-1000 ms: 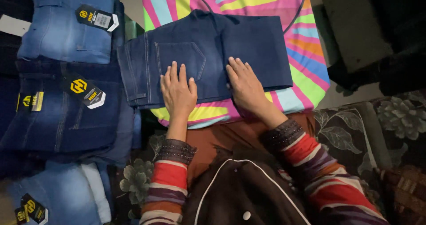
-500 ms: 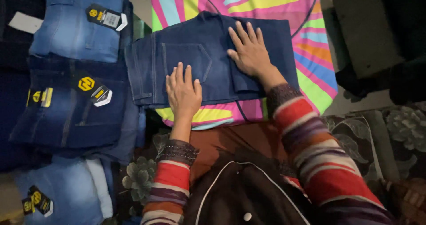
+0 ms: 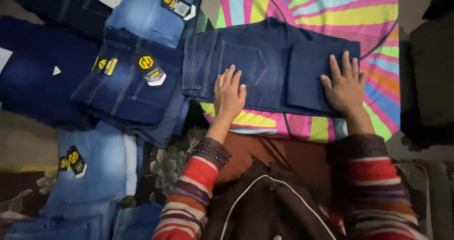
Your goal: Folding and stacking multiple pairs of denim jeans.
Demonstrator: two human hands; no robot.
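Folded dark-blue jeans [image 3: 279,65]: lying across a round board with bright radiating stripes [image 3: 331,13], centre of scene. Left hand [image 3: 229,96]: flat, fingers spread, pressing the near edge below the back pocket; grasping nothing. Right hand [image 3: 345,87]: flat on the right end, likewise unclenched. Left: stacked tagged jeans [image 3: 127,79], light and dark washes. Near: floral-patterned cushion [image 3: 168,164].

folded jeans [image 3: 269,65]: dark denim, matt, stitched seams shown | striped cloth [image 3: 340,13]: smooth woven fabric, bright | stacked jeans [image 3: 127,84]: faded denim, glossy card tags [image 3: 151,69] attached | sleeves [image 3: 194,183]: striped knit, beaded cuffs | cushion [image 3: 168,166]: floral-printed fabric, matt
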